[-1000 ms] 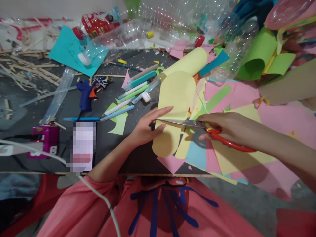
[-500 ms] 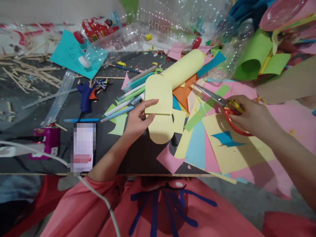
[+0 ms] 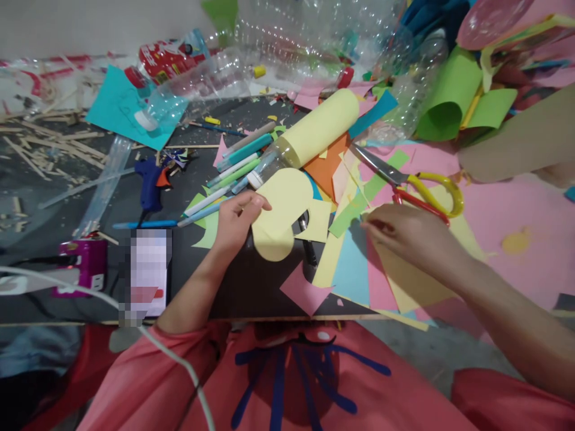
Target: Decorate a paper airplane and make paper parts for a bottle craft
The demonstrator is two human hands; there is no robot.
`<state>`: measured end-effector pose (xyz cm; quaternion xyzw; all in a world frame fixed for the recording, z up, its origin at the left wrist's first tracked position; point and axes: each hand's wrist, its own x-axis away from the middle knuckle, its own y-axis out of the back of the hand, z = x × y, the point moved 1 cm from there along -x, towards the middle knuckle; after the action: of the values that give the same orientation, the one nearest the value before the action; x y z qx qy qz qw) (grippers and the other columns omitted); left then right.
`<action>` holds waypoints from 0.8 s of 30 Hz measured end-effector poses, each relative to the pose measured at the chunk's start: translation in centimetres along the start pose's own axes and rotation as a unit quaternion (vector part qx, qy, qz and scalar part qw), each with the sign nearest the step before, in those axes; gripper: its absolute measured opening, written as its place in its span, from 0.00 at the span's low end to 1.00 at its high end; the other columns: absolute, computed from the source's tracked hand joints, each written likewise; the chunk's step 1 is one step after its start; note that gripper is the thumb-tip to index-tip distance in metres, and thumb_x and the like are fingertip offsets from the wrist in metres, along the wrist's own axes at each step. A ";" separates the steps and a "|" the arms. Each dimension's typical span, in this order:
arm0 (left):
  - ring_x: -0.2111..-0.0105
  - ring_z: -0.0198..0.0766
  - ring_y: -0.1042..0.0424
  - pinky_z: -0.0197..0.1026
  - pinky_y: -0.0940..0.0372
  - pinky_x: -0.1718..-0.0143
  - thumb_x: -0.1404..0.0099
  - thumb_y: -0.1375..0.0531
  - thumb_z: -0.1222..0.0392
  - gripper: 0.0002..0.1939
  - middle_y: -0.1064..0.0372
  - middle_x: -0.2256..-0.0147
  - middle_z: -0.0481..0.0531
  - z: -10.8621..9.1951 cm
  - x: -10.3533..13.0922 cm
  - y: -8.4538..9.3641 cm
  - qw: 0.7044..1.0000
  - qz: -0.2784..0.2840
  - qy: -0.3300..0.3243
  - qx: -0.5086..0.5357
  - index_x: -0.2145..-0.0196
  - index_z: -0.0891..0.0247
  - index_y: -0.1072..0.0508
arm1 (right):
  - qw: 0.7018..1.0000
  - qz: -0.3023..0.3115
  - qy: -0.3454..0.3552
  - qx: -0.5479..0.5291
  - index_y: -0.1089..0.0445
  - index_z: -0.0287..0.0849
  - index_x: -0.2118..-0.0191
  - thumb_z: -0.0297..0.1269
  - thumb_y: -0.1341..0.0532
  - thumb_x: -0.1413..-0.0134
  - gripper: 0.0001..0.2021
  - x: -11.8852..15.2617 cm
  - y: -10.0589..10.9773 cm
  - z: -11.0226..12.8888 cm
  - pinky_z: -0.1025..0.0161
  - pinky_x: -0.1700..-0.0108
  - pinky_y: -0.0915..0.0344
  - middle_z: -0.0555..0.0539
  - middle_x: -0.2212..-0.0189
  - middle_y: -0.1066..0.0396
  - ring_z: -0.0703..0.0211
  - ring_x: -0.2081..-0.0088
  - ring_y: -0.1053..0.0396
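My left hand (image 3: pixel 238 224) pinches the left edge of a rounded pale yellow paper cutout (image 3: pixel 287 194) between thumb and fingers. Its lower end forms a second rounded lobe; I cannot tell whether it is one folded sheet or two. My right hand (image 3: pixel 399 233) is over the paper pile, fingers curled together with nothing seen in them. Just beyond it lie scissors (image 3: pixel 399 176) with a red and a yellow handle loop, blades pointing up-left. Behind the cutout, a clear plastic bottle (image 3: pixel 274 161) wrapped in yellow paper lies on its side, its white cap toward me.
Markers (image 3: pixel 238 161) lie left of the bottle. A blue glue gun (image 3: pixel 150 182), a phone (image 3: pixel 150 272) and a purple box (image 3: pixel 81 266) with cables are at left. Clear bottles (image 3: pixel 291 42) crowd the back. Coloured paper sheets (image 3: pixel 503 221) cover the right; wooden sticks (image 3: pixel 58 143) litter the far left.
My right hand has let go of the scissors, now lying on the papers, and moved left and down. My left hand has shifted the yellow cutout lower and turned it, uncovering the bottle's neck.
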<state>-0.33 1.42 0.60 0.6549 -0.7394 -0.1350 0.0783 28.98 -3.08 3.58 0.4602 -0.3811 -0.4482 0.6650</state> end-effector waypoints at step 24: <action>0.68 0.42 0.28 0.39 0.44 0.73 0.35 0.43 0.52 0.10 0.29 0.55 0.55 -2.5 0.2 1.2 0.876 0.037 -0.024 -0.481 0.62 0.59 0.28 | 0.981 0.149 -0.122 0.039 0.36 0.42 0.78 0.38 0.49 0.42 0.15 1.6 -1.8 4.9 0.64 0.76 0.57 0.43 0.79 0.29 0.56 0.77 0.33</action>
<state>-0.82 1.09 3.31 0.5050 -0.6086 -0.4871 0.3705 24.55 -6.25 3.44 0.3657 -0.5406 -0.3815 0.6545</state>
